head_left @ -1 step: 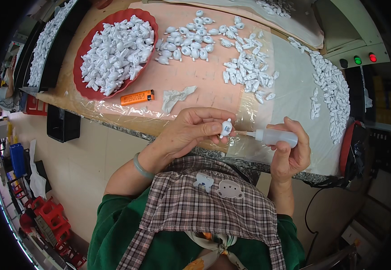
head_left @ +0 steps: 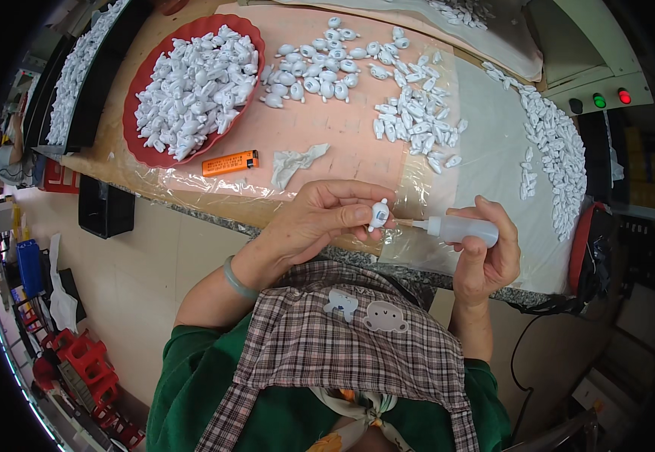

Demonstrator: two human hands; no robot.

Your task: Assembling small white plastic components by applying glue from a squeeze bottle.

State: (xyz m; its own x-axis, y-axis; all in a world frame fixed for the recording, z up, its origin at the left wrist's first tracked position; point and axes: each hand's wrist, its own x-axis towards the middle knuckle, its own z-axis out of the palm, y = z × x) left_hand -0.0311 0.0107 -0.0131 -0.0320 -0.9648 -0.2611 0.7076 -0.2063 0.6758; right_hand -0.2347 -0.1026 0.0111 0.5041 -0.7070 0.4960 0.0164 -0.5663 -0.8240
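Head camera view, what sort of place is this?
Probably a small-parts workshop: a red bowl is heaped with small white pieces, many similar ones lie in groups across the worktable, and the right hand holds a squeeze bottle.

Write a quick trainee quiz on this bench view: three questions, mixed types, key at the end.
1. True or false: the left hand pinches a small white knobbed piece while the right hand holds a translucent squeeze bottle.

2. Short answer: what lies just left of the crumpled tissue in the picture?

3. Multiple choice: the scalloped bowl heaped with white pieces is which colour?
a) blue
b) red
c) yellow

Key:
1. True.
2. An orange lighter.
3. b.
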